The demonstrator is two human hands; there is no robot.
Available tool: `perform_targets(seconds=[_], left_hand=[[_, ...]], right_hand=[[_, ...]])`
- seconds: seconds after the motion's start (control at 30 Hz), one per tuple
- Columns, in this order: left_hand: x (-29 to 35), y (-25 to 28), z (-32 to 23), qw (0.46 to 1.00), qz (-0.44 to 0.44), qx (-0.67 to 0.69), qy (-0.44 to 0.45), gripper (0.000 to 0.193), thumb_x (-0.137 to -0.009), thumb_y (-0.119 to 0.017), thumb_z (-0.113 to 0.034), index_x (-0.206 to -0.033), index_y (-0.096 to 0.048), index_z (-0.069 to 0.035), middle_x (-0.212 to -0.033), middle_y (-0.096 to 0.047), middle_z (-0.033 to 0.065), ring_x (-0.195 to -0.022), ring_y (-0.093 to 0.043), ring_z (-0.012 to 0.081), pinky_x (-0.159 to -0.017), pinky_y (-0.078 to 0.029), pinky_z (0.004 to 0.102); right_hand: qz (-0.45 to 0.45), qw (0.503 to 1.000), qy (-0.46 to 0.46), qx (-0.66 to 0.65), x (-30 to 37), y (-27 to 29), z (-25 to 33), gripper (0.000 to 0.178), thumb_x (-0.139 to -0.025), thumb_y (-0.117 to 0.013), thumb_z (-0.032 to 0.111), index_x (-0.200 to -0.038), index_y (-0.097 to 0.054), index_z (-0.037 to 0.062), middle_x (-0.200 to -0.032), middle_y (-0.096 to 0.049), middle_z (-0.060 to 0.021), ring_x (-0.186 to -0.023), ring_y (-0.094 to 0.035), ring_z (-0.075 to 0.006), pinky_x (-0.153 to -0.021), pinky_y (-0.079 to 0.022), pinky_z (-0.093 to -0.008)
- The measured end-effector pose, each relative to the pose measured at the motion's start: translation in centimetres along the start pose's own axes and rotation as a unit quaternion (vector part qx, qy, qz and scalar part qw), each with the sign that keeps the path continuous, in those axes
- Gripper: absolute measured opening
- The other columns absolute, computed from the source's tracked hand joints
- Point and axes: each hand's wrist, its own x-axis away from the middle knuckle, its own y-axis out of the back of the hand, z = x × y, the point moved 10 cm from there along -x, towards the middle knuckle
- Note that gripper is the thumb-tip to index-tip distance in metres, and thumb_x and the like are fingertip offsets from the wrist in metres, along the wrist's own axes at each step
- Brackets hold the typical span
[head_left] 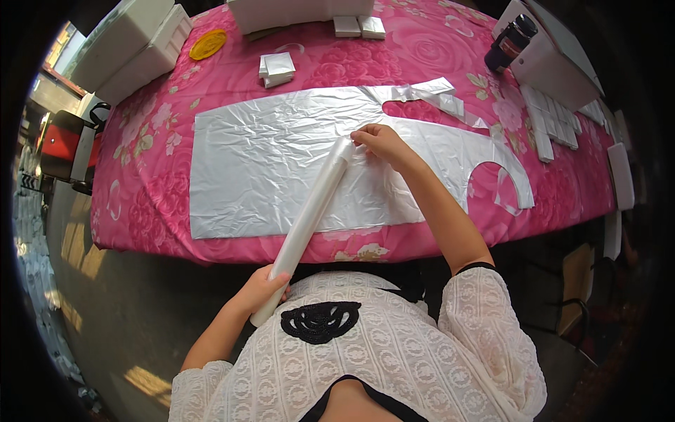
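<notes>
My left hand [264, 290] is closed round the near end of a long, whitish, translucent roll of plastic film [309, 211], which slants up and to the right. At the roll's far end, the fingertips of my right hand [380, 143] are pinched together on its edge. Beneath both lies a large silvery-white plastic sheet [239, 169], spread out and wrinkled. Its right part has rounded cut-outs and strap-like strips, and one strip is folded over at the far side.
A pink floral cloth [144, 200] covers the table. Small folded white packets [278, 68] lie beyond the sheet, with more white bundles [552, 123] at the right. Also there are a yellow coil [208, 44], a dark bottle [511, 43] and white foam boxes [144, 60].
</notes>
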Motion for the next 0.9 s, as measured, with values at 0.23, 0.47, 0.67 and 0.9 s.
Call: perform_targets(seconds=[0.23, 0.47, 0.67, 0.9], left_hand=[[0.1, 0.4, -0.4, 0.998, -0.035, -0.043, 0.006, 0.029, -0.084, -0.058, -0.02, -0.103, -0.052, 0.001, -0.077, -0.056, 0.0056, -0.066, -0.055, 0.0119, -0.059, -0.048, 0.0279], [0.7, 1.4, -0.3, 0.999, -0.024, -0.04, 0.022, 0.028, -0.087, -0.053, -0.021, -0.106, -0.051, 0.0, -0.079, -0.057, 0.0061, -0.067, -0.055, 0.0119, -0.06, -0.049, 0.0277], [2.9, 3.0, 1.8, 0.99, 0.096, -0.047, 0.093, 0.04, -0.084, -0.057, -0.03, -0.109, -0.051, 0.0, -0.084, -0.06, 0.0073, -0.071, -0.057, 0.0126, -0.066, -0.049, 0.0271], [4.2, 5.2, -2.2, 0.971, 0.18, -0.149, 0.044, 0.046, -0.072, -0.072, -0.029, -0.103, -0.058, 0.002, -0.093, -0.062, 0.0072, -0.085, -0.058, 0.015, -0.08, -0.045, 0.0285]], right_hand=[[0.141, 0.99, 0.008, 0.013, 0.4, -2.9, 0.2, 0.023, -0.078, -0.067, 0.023, -0.084, -0.064, 0.0014, -0.068, -0.058, -0.0006, -0.057, -0.05, -0.0074, -0.053, -0.041, -0.0213], [-0.021, 0.998, 0.031, 0.043, -1.9, 3.7, -0.2, 0.017, -0.08, -0.064, 0.017, -0.08, -0.064, -0.0004, -0.068, -0.059, -0.0019, -0.059, -0.054, -0.0081, -0.053, -0.042, -0.0221], [-0.275, 0.942, 0.045, 0.189, -2.8, 21.4, -3.0, 0.021, -0.078, -0.063, 0.019, -0.077, -0.063, -0.0019, -0.062, -0.061, -0.0056, -0.054, -0.054, -0.0117, -0.055, -0.044, -0.0275], [-0.212, 0.956, 0.087, 0.182, -2.7, 19.5, -1.0, 0.021, -0.079, -0.062, 0.018, -0.079, -0.064, -0.0024, -0.064, -0.061, -0.0035, -0.056, -0.053, -0.0101, -0.054, -0.042, -0.0269]])
